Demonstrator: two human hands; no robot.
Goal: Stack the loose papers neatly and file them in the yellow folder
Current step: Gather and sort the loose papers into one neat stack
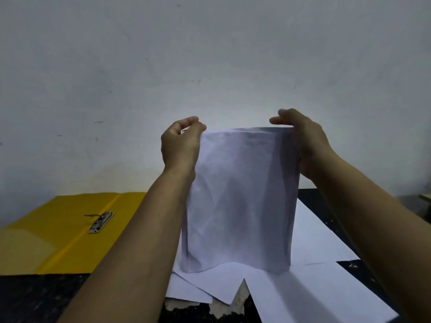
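Note:
A bundle of white papers stands upright on its bottom edge in front of me, resting on other sheets. My left hand pinches its top left corner. My right hand grips its right edge near the top, fingers curled over the top edge. More loose white papers lie flat and fanned out under and to the right of the bundle. The yellow folder lies open on the left, its metal clip showing near the fold.
The table top is dark and speckled, with a chipped spot at the front edge under the papers. A plain pale wall rises right behind the table. A small object shows at the far right edge.

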